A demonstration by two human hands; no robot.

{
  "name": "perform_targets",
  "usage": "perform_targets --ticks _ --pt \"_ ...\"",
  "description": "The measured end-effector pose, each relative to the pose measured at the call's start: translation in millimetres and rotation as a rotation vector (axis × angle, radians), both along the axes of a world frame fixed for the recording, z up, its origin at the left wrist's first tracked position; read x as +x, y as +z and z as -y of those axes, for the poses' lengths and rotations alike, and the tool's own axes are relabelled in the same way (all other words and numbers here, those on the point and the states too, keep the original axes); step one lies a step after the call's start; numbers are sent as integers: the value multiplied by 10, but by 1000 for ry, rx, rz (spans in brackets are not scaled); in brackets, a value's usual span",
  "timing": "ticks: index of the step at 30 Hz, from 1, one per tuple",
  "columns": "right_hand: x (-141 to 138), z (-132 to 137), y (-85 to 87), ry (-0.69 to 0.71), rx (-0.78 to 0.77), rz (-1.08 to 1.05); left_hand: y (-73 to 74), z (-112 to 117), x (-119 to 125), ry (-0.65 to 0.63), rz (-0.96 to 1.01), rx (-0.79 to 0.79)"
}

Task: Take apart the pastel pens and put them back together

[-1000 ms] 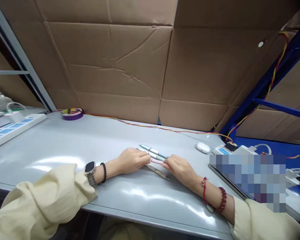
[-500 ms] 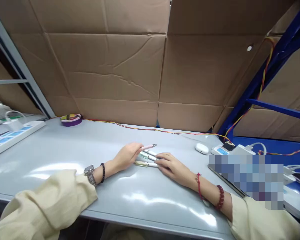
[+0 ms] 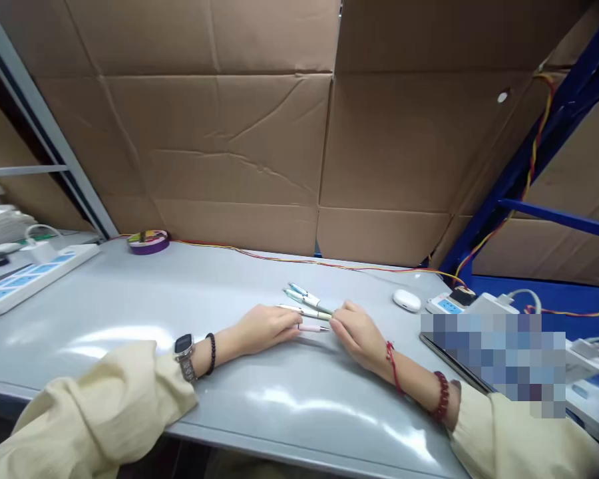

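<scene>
Several pens lie together mid-table on the grey table (image 3: 130, 293): a pale blue pen (image 3: 299, 293), a green-and-white pen (image 3: 307, 311) and a pink pen (image 3: 313, 327). My left hand (image 3: 264, 328) rests on the table with fingers curled, its fingertips pinching the pink pen's left end. My right hand (image 3: 358, 333) lies on the other side, fingers bent, touching the right ends of the pens. Whether it grips one is hidden.
A white power strip (image 3: 24, 279) sits at the far left, a purple tape roll (image 3: 148, 241) at the back. A red-yellow wire (image 3: 299, 261) runs along the cardboard wall. A white earbud case (image 3: 406, 301), a second power strip (image 3: 449, 305) and a blurred-out area lie right.
My left hand, which held the pink pen lifted half a second ago, has lowered it onto the table beside the other pens. My right hand has stayed at the pens' right ends.
</scene>
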State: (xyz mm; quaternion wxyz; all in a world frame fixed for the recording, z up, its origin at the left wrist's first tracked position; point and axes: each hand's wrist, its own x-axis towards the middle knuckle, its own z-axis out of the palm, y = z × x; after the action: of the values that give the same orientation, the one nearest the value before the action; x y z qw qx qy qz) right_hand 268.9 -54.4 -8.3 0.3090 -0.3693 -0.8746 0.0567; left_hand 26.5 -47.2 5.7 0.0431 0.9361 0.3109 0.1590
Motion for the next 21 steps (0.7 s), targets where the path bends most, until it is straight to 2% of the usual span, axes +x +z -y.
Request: perform_targets --ticks 5,15,21 --pt "-97 123 -14 11 -16 -26 4 107 43 57 32 -36" --pt "13 16 23 140 62 47 -21 76 61 88 -36 -27" --pt "18 14 -26 45 80 72 -25 88 82 84 -67 -8"
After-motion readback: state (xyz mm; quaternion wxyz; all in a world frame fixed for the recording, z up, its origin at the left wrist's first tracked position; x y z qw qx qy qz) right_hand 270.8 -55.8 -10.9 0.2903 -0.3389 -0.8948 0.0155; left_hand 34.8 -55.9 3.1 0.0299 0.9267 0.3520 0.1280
